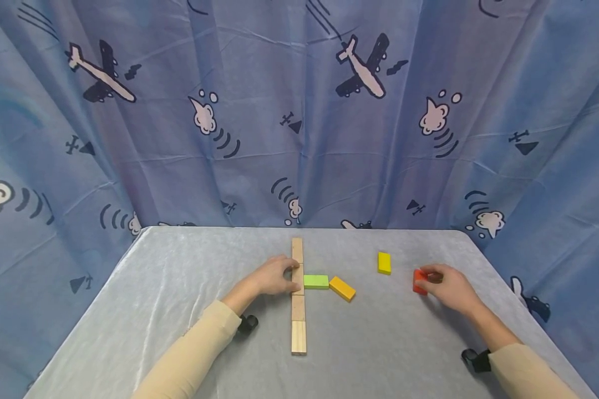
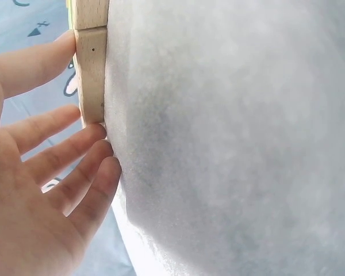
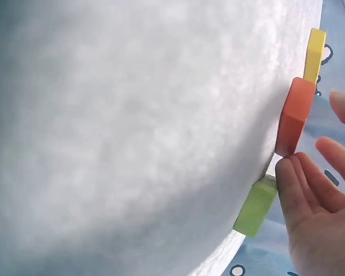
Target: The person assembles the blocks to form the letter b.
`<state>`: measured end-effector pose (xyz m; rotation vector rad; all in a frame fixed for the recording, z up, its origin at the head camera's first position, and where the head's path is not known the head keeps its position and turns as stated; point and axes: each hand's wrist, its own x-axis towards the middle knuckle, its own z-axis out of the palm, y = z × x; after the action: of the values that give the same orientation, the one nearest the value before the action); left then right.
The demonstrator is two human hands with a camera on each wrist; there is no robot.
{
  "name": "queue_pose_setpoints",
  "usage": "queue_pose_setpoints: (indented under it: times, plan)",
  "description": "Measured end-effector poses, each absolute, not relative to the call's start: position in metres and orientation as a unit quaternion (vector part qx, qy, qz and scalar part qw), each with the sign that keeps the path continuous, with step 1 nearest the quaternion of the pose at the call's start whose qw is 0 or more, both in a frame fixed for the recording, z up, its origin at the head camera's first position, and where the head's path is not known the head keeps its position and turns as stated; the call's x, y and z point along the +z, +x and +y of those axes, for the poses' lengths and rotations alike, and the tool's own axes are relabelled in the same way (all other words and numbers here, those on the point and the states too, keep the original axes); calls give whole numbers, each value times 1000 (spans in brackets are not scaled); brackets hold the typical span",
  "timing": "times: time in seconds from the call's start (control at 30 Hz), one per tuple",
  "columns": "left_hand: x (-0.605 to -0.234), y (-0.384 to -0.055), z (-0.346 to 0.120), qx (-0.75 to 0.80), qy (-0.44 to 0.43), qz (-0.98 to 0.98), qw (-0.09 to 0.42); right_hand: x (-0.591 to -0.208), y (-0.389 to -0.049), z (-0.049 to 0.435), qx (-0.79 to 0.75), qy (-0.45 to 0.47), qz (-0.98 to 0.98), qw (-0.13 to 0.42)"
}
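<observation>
My left hand touches a plain wooden block with nearly straight fingers. Its thumb lies near one end of that block and the index fingertip near the other, as the left wrist view shows. The block belongs to a straight row of several wooden blocks. On the right, my right hand hovers over a red block, thumb spread away from it and the lower fingertips right at its end. A green block beside these fingers shows in the right wrist view; the hand hides it in the head view.
A light green block stands out sideways from the row, and an orange block lies angled at its end. Further back is a yellow block. The grey cloth-covered table ends at a blue patterned curtain.
</observation>
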<state>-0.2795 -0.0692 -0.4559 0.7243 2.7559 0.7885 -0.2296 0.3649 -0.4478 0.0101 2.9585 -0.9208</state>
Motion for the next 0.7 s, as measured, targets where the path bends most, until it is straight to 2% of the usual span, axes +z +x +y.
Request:
queue_pose_setpoints:
  times: [0.23, 0.7]
  plan:
    - [-455, -278, -69, 266, 254, 926, 85, -450, -236, 367, -286, -18, 957, 39]
    - [-454, -278, -70, 266, 250, 927, 90, -453, -239, 360, -273, -20, 961, 30]
